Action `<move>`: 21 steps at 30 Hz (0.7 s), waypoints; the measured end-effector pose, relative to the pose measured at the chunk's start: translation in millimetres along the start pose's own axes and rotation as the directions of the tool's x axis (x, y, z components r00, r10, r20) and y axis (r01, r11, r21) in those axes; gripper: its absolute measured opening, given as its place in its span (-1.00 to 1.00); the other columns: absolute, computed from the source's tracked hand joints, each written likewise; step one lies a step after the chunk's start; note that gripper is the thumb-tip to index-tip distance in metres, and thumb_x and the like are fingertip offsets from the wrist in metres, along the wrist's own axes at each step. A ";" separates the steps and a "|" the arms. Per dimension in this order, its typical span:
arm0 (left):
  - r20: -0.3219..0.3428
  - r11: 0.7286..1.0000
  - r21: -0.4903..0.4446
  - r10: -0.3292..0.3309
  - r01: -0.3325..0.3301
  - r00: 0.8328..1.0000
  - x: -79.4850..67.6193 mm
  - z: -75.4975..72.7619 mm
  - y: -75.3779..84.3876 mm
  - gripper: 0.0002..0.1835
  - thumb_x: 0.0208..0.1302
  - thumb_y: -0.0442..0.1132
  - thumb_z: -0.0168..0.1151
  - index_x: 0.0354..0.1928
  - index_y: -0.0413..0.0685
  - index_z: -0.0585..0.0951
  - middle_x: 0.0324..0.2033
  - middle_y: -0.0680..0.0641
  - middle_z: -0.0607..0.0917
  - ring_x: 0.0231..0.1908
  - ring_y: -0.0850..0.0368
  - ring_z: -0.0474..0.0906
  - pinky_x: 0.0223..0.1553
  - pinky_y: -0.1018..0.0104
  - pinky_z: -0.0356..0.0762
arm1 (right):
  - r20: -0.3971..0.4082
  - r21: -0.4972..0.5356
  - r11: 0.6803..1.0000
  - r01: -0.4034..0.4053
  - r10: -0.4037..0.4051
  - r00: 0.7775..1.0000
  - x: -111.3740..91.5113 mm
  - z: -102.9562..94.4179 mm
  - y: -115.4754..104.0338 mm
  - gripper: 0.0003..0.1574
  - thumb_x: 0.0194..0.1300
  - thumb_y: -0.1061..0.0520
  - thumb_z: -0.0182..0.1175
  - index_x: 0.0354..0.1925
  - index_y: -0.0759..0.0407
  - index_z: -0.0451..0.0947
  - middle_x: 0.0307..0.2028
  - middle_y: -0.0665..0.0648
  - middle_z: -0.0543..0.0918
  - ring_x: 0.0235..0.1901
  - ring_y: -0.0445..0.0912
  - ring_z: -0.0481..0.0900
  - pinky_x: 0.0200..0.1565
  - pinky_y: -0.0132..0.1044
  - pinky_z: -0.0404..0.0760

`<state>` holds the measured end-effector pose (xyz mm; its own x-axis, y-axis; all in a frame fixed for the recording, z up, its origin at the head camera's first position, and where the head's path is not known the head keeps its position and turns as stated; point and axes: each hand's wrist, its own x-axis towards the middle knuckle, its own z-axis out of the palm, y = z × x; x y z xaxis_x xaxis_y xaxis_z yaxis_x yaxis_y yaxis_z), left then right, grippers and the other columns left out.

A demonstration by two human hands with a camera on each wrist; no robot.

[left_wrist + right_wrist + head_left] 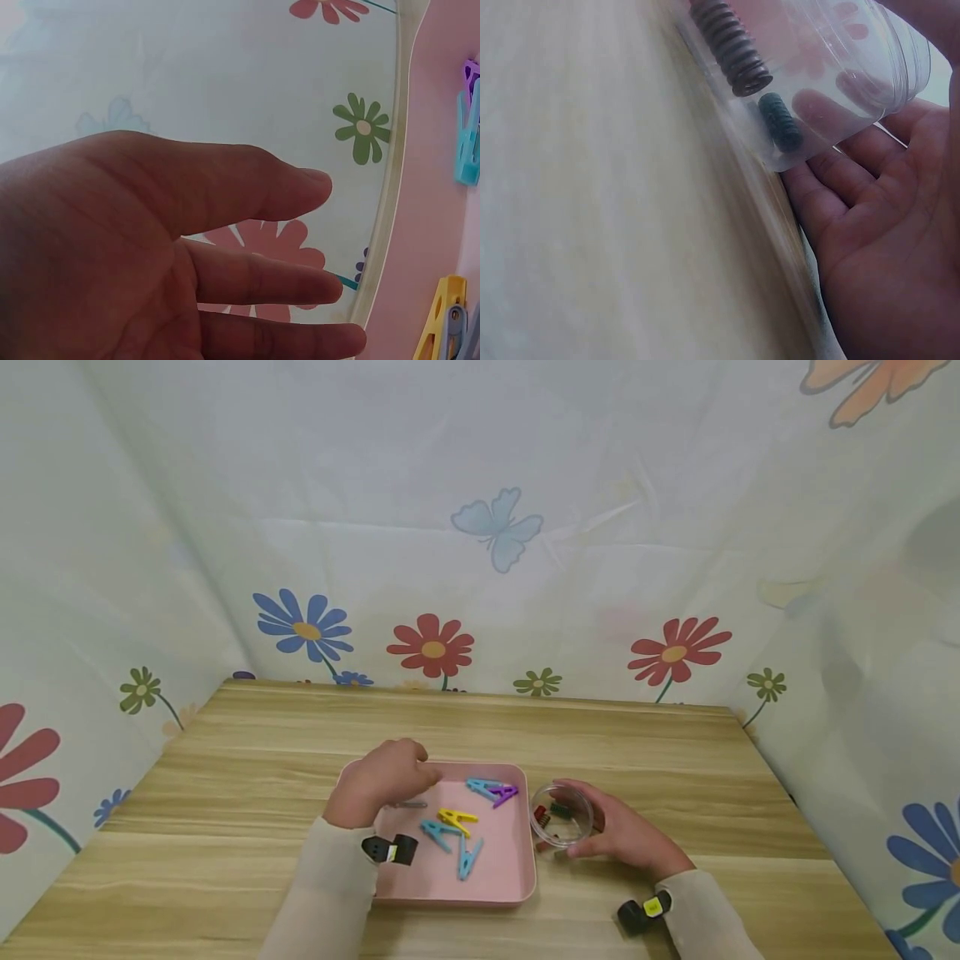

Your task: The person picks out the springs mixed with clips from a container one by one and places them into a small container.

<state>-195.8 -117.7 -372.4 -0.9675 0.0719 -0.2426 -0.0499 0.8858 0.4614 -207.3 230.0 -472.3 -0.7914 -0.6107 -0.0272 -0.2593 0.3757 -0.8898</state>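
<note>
A: So what's each hand up to here, and where's the jar?

B: The right hand has its thumb and fingers wrapped round the clear jar, which is just right of the pink tray. Can't tell if its base sits flat on the table. The left hand is over the tray's far left part, thumb and fingers apart, nothing between them.

A: Any tips for doing this bit cleanly?

B: Low, light hold on the jar imo: enough to steady it, not enough to flex the wall, with the thumb clear of the mouth. For the left, thumb and a fingertip either side of one piece is probably best, since the clips lie close and could snag each other.

A: And what's all this stuff made of?

B: Jar looks like smooth see-through plastic with screw ridges by the rim. Inside are tight ribbed coils: a dark metallic-looking spring, a smaller green spring and something red. The tray's smooth, with rounded corners. On it: V-shaped plastic-looking clips, with a yellow clip, a purple clip and some light-blue ones. Table's got a streaky wood-grain look.
</note>
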 end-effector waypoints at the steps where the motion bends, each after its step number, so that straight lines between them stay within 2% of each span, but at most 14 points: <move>1: -0.002 1.000 0.002 0.003 -0.003 1.000 0.3 -0.3 -1.0 -0.51 0.23 0.02 0.22 0.10 -0.15 0.60 -0.05 -0.13 0.67 -0.24 0.02 0.56 -0.23 0.10 0.62 | 0.002 0.000 1.000 0.005 -0.005 1.000 0.0 0.0 -0.1 0.10 -0.01 0.05 0.50 0.41 -0.23 0.17 0.36 -0.01 0.38 0.41 0.01 0.26 0.24 -0.62 0.20; 6: -0.013 1.000 0.003 0.023 -0.023 1.000 1.9 -2.7 -5.2 -0.69 0.26 -0.03 0.19 -0.19 -0.15 0.67 -0.44 -0.04 0.59 -0.44 0.06 0.47 -0.44 0.28 0.42 | 0.008 -0.005 1.000 0.030 -0.030 1.000 0.4 -0.2 -0.3 0.09 0.00 0.07 0.49 0.41 -0.20 0.17 0.36 0.04 0.38 0.40 0.03 0.27 0.25 -0.58 0.24; 9: -0.023 0.999 0.006 0.036 -0.036 0.999 1.9 -4.0 -7.3 -0.73 0.26 -0.06 0.18 -0.37 -0.13 0.65 -0.58 -0.03 0.50 -0.52 0.07 0.43 -0.50 0.30 0.33 | 0.007 -0.006 0.999 0.035 -0.035 0.999 0.8 -0.3 0.0 0.09 0.00 0.08 0.50 0.41 -0.20 0.17 0.36 0.03 0.39 0.39 0.02 0.28 0.25 -0.57 0.24; 12: -0.019 1.000 -0.003 0.027 -0.027 0.999 1.4 -5.4 -8.4 -0.72 0.27 -0.06 0.19 -0.36 -0.15 0.65 -0.57 -0.04 0.52 -0.51 0.07 0.44 -0.49 0.30 0.35 | 0.004 -0.010 0.999 0.044 -0.044 0.999 1.0 -0.3 0.6 0.09 -0.01 0.08 0.50 0.41 -0.20 0.17 0.36 0.03 0.39 0.39 0.02 0.28 0.25 -0.57 0.25; 18: -0.025 1.000 -0.010 -0.012 0.012 1.000 2.4 -5.6 -11.6 -0.63 0.27 -0.03 0.21 -0.11 -0.21 0.65 -0.37 -0.08 0.64 -0.39 0.04 0.51 -0.39 0.28 0.47 | 0.007 -0.007 0.998 0.055 -0.055 0.998 1.2 -0.3 2.4 0.08 0.00 0.09 0.49 0.40 -0.22 0.17 0.36 0.04 0.39 0.39 0.03 0.28 0.25 -0.58 0.25; 21: -0.031 1.000 -0.013 -0.013 0.013 0.999 3.0 -5.7 -13.5 -0.63 0.26 -0.02 0.21 -0.14 -0.22 0.66 -0.41 -0.07 0.63 -0.41 0.04 0.50 -0.41 0.29 0.45 | 0.006 -0.005 0.999 0.046 -0.046 0.999 1.1 -0.2 1.6 0.07 0.01 0.08 0.49 0.40 -0.23 0.17 0.36 0.03 0.39 0.39 0.02 0.28 0.25 -0.58 0.24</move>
<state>-199.4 -132.1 -374.4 -0.9739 0.0459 -0.2223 -0.0656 0.8806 0.4692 -208.7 230.1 -473.6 -0.7752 -0.6316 0.0112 -0.2986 0.3508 -0.8876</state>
